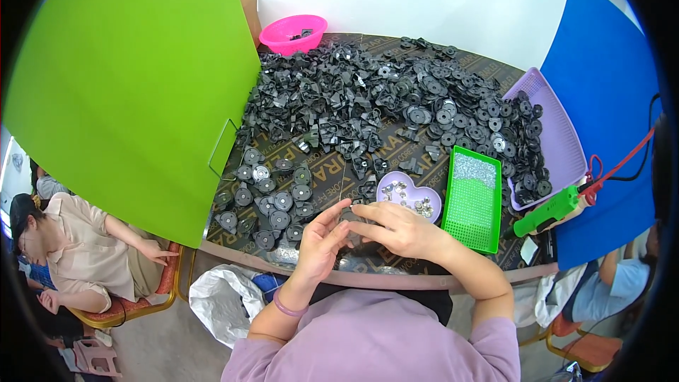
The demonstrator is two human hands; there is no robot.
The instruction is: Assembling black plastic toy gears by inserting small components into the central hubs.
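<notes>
My left hand (320, 246) and my right hand (399, 229) meet just above the near part of the table, fingertips bent together. Whatever is between them is mostly hidden; a bit of something dark shows there, too small to name. To the right of my fingers sits a purple heart-shaped dish (434, 201) with small shiny metal pieces (423, 206). On the left lies a loose group of round black plastic parts (281, 201), each with a disc in its middle. Beyond my hands spreads a big heap of black plastic parts (322, 95).
A green tray (475, 216) holds small silvery pieces. Behind it, a lilac basket (562, 117) has black discs piled along it. A green-handled power screwdriver (548, 213) lies at right. A pink bowl (283, 30) stands far back. Green (134, 92) and blue (601, 120) panels flank the table.
</notes>
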